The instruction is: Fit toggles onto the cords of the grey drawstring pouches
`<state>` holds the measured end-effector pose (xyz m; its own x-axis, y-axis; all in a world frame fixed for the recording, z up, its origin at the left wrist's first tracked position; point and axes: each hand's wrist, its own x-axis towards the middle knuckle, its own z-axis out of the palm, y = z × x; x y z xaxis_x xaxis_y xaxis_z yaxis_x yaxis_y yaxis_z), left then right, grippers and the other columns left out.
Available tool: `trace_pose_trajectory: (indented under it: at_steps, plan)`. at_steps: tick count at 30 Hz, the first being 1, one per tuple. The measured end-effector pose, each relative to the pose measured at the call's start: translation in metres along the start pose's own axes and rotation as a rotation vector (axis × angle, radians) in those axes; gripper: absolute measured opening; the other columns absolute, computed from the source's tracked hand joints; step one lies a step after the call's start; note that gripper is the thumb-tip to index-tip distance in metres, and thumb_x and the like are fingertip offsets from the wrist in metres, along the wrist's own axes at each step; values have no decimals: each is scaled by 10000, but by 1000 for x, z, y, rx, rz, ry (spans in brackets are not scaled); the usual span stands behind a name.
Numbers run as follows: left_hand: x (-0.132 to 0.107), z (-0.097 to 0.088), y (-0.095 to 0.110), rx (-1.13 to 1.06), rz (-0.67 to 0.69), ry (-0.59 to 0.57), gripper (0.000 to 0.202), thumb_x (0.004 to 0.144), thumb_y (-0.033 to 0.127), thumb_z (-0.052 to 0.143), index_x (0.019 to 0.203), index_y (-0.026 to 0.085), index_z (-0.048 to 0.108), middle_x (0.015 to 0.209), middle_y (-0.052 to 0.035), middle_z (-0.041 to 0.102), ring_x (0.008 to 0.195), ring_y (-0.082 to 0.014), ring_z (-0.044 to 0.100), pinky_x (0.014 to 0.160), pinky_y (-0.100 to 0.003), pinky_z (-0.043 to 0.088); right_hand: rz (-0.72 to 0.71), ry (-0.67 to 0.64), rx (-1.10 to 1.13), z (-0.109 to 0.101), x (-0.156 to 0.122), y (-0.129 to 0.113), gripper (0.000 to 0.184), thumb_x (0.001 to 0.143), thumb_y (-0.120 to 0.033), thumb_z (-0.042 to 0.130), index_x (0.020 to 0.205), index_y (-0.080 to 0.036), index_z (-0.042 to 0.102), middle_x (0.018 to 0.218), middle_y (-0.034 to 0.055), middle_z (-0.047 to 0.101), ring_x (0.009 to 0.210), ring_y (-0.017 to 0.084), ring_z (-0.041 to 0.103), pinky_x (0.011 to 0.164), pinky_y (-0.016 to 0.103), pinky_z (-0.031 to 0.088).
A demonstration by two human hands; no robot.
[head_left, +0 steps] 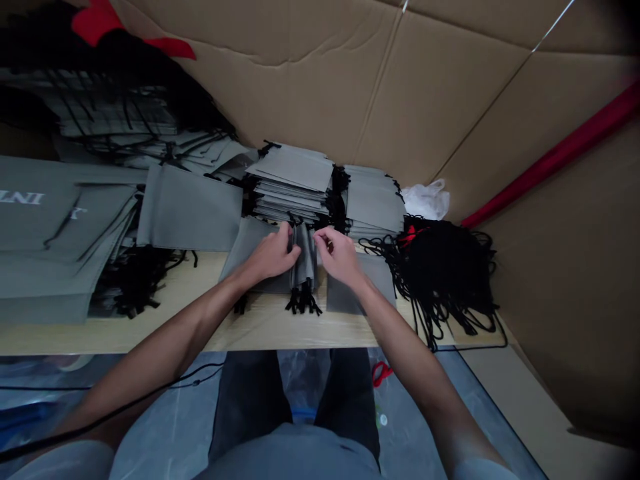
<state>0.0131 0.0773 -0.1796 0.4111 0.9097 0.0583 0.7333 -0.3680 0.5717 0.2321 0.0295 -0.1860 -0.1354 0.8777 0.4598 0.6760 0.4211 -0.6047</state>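
Your two hands at work above a table. A narrow bunch of grey bags lies between them near the table's front edge, layers edge-on and black cord ends toward you; this setting probably leaves each layer reachable from either side. Your left hand is at the bunch's left side, fingers curled and thumb a little apart; your right hand is just beside its right side, thumb and forefinger drawn narrow. Whether either grips cloth or cord, you cannot tell here. One flat bag lies partly beneath your left hand, a second flat bag partly beneath your right forearm. Behind stand the middle stack and the right stack, with black cords crowded between them, presumably so that the faces lie level. The cord heap sits to the right, perhaps so that its loose loops stay off the piled cloth. The cardboard wall may serve as a backstop.
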Motion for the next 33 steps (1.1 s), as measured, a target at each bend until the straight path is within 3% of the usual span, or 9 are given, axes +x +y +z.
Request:
trace_pose_trajectory:
  at_steps: [5,11,17,25,30,33]
  plan:
    - [1,-5,-14,-115,45,18,436,1115,404,772,1471,170,676,1366,-120,753,1136,-254,782,1004,-462,708,0,-21,70,-1,-7,-9,266,1157,-425,675,1095,-187,776,1009,35,766,923,202,724,933,402,619]
    - [5,8,-26,-242,35,8,381,1117,444,771,1367,159,733,1344,-114,760,1162,-255,772,1015,-464,705,89,-47,117,3,-10,-9,303,1129,-476,724,1070,-183,774,926,15,758,825,183,705,850,367,608]
    - [8,16,-29,-374,-36,-4,395,1122,455,765,1377,157,726,1321,-111,762,1126,-247,777,975,-443,713,101,-88,206,3,-12,-14,219,1097,-342,653,1107,-227,840,980,36,831,705,160,625,669,300,497]
    - [11,18,-28,-439,-78,54,402,1112,444,778,1388,157,726,1366,-118,754,1186,-266,769,1027,-477,703,38,-197,218,0,-17,-20,250,1042,-221,632,1146,-242,858,1076,49,809,782,175,643,741,307,522]
    - [8,19,-30,-468,-140,81,404,1116,438,775,1403,160,717,1351,-116,754,1148,-254,774,986,-451,714,69,-125,175,1,-16,-18,231,1081,-228,597,1128,-232,823,1047,60,817,868,207,691,806,332,549]
    - [3,15,-25,-462,-151,108,420,1120,424,771,1441,166,694,1336,-114,752,1101,-238,777,942,-424,720,80,-105,155,3,-15,-13,149,1075,-231,660,1132,-202,795,1024,55,815,910,214,721,874,358,571]
